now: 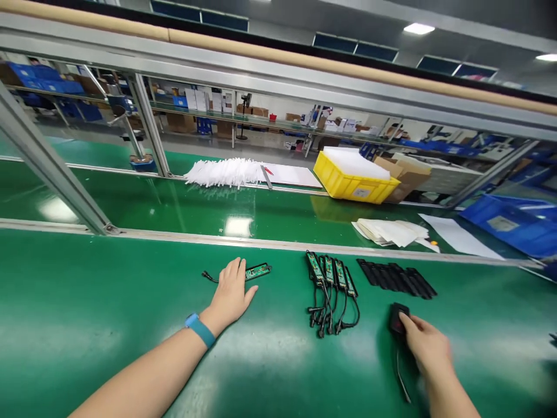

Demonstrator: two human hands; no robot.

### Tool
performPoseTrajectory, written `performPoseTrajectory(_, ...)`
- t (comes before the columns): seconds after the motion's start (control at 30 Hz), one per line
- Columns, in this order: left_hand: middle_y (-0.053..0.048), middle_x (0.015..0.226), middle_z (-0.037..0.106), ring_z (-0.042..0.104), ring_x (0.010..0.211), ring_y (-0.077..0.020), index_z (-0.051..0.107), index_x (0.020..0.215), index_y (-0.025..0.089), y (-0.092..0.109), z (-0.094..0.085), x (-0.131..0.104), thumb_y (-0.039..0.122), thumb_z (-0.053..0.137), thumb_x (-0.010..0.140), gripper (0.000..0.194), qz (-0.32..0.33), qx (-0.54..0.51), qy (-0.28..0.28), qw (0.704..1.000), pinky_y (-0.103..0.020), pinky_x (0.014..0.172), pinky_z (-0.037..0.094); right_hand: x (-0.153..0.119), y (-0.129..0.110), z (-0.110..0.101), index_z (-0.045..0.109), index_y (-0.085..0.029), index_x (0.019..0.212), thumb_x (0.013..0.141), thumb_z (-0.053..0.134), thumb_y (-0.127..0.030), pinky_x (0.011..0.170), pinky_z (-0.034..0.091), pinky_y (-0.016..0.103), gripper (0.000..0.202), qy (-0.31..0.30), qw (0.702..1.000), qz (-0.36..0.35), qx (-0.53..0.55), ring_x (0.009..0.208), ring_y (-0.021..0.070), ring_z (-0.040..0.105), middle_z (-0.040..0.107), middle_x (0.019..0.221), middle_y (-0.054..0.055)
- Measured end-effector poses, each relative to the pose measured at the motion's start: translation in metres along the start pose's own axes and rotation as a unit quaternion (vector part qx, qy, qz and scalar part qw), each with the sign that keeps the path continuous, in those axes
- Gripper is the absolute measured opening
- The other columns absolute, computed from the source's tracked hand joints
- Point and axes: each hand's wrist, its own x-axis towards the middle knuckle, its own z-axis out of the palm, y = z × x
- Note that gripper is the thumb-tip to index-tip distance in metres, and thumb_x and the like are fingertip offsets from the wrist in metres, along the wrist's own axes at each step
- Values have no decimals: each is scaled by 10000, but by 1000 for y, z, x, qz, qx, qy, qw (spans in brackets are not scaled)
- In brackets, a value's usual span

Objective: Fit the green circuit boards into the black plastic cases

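Note:
My left hand [231,289], with a blue band on its wrist, lies flat over a green circuit board in a black casing [259,271]. Its fingers are stretched out and the thumb is apart; they hide the near part of the casing. A short black cable with a plug [208,276] sticks out to the left. My right hand [424,342] is closed on a small black box-like device [397,317], thumb on top, with a thin dark lead [401,377] hanging below it. Between the hands lie several cased circuit boards [329,270] with black cables bunched toward me.
Several flat black covers [395,278] lie in a row at the right. Behind the metal strip are papers [389,232], a yellow crate [357,183], a blue crate [516,223] and a pile of white strips [226,172]. A metal post [56,162] slants at the left.

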Motion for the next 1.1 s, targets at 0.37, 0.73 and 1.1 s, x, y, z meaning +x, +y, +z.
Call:
performPoseTrajectory(0.37, -103, 966, 650, 622, 877, -247, 567, 1041, 174, -5, -18, -6, 313, 578, 844, 242, -91, -217, 41, 971, -384, 781, 493, 34, -40, 15, 667, -117, 1131, 868, 426, -416, 809, 470, 379, 466, 52, 962, -81, -254, 1034, 331, 614, 675, 1090, 193)
performPoseTrajectory(0.73, -54, 747, 669, 612, 568, -99, 469, 933, 153, -40, -49, -10, 251, 709, 793, 295, -374, -670, -68, 637, -201, 524, 503, 46, -71, 61, 703, -172, 1094, 858, 505, -350, 858, 436, 352, 357, 17, 943, -162, -291, 1026, 280, 602, 643, 1058, 169)
performPoseTrajectory(1.1, -162, 893, 701, 670, 635, -131, 488, 963, 114, -34, -44, -10, 62, 535, 872, 115, -385, -725, -93, 564, -245, 600, 557, 44, -74, 64, 676, -134, 886, 814, 555, -350, 785, 458, 408, 258, -22, 949, -126, -287, 968, 334, 616, 661, 952, 184)
